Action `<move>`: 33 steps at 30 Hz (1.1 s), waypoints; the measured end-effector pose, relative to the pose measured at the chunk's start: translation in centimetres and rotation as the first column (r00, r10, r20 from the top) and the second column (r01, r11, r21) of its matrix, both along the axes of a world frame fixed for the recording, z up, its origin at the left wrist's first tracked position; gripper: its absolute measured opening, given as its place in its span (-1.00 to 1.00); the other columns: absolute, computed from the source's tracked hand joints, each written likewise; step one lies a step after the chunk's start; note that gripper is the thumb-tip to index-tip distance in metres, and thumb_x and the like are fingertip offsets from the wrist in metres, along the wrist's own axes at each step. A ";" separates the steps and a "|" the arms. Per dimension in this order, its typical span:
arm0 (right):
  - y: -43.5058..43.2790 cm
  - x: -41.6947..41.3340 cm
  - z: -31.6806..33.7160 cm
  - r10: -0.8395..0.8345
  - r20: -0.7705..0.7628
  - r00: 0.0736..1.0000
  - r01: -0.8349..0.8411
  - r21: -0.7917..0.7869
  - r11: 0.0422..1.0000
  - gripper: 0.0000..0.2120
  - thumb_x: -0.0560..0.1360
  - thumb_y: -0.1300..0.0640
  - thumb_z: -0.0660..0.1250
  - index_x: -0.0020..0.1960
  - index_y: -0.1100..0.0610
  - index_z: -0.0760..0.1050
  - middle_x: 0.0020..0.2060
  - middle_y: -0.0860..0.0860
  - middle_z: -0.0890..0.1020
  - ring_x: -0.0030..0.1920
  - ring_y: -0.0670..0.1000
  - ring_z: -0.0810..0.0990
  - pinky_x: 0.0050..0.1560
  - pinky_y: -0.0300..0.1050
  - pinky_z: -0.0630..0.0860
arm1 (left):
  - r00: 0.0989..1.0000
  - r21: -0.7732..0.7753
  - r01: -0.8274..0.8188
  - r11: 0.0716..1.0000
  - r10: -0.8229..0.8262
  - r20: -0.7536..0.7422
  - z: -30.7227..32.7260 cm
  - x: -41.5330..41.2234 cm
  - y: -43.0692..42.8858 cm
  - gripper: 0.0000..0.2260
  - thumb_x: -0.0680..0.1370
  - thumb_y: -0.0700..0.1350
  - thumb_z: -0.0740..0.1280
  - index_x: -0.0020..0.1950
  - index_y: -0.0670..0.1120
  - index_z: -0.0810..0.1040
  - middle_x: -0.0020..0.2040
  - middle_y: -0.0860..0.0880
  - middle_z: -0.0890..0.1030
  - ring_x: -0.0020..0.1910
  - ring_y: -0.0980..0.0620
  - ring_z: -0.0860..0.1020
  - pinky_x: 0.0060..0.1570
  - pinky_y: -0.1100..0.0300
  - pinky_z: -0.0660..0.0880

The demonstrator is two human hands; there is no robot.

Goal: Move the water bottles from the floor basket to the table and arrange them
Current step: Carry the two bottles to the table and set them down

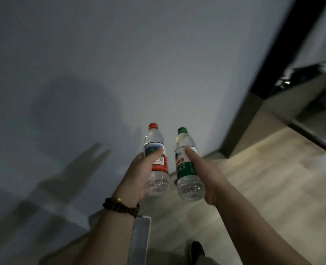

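Both hands loaded, one bottle each. Left hand (139,175) grips the red-cap bottle (161,163) round its label, thumb across the front. Right hand (204,175) grips the green-cap bottle (184,167) the same way, thumb lying up the label. Bottles are side by side in the air, near each other but not touching, caps pointing away from the person. Both look clear and filled. Behind them is a big pale surface (120,64) carrying arm shadows; can't tell if it's wall or tabletop. Wood-look floor (254,178) lower right. Dark bead bracelet (120,206) on the left wrist. Frame is blurry.
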State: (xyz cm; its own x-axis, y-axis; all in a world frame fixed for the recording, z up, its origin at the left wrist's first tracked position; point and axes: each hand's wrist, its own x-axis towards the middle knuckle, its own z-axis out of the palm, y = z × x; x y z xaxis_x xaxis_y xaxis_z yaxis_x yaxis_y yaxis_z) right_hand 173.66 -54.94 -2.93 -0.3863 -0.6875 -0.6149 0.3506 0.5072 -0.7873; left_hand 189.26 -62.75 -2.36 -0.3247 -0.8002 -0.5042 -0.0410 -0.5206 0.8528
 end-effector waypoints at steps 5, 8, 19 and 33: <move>6.2 -8.4 0.8 -0.300 0.023 0.954 0.301 -0.017 0.954 -0.42 0.51 -0.31 0.40 0.24 0.17 0.54 0.00 0.23 0.73 -0.02 0.28 0.74 0.02 0.20 0.68 | 0.961 -0.057 0.269 0.961 -0.264 0.078 1.1 -10.3 2.4 -0.63 0.51 0.08 0.50 0.18 -0.12 0.59 -0.04 -0.20 0.71 -0.14 -0.18 0.71 -0.17 -0.01 0.64; 10.7 -13.5 1.0 -0.444 0.036 0.895 0.445 -0.024 0.895 -0.42 0.51 -0.33 0.38 0.24 0.15 0.54 0.03 0.22 0.72 0.03 0.29 0.72 0.15 0.27 0.63 | 0.909 -0.076 0.409 0.909 -0.398 0.121 1.6 -16.9 4.8 -0.60 0.48 0.11 0.51 0.17 -0.13 0.60 -0.05 -0.18 0.72 -0.15 -0.15 0.71 -0.15 0.00 0.65; 26.6 -35.9 1.7 -0.730 -0.034 0.683 0.729 -0.034 0.683 -0.38 0.51 -0.37 0.35 0.26 0.15 0.52 0.02 0.19 0.71 0.00 0.25 0.72 0.13 0.26 0.64 | 0.677 -0.028 0.734 0.679 -0.727 0.116 2.6 -44.3 18.1 -0.56 0.52 0.16 0.47 0.16 -0.19 0.63 -0.13 -0.18 0.73 -0.22 -0.13 0.72 -0.11 -0.04 0.66; 36.9 -58.1 3.1 -0.832 -0.199 0.519 0.830 -0.118 0.546 -0.49 0.57 -0.35 0.25 0.27 0.03 0.52 -0.04 0.04 0.68 -0.12 0.05 0.71 -0.38 -0.17 0.57 | 0.527 -0.056 0.850 0.524 -0.843 0.111 2.5 -70.4 27.5 -0.57 0.60 0.19 0.36 0.17 -0.17 0.61 -0.08 -0.21 0.74 -0.18 -0.14 0.72 -0.08 -0.05 0.66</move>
State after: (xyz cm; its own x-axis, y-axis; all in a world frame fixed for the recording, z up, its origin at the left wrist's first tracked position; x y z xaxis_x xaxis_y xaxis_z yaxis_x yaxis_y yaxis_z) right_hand 115.55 -18.04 0.18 -0.8978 0.0098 -0.4403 0.4400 0.0666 -0.8956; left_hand 118.87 -35.25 0.09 -0.8458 -0.2080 -0.4912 -0.4732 -0.1326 0.8709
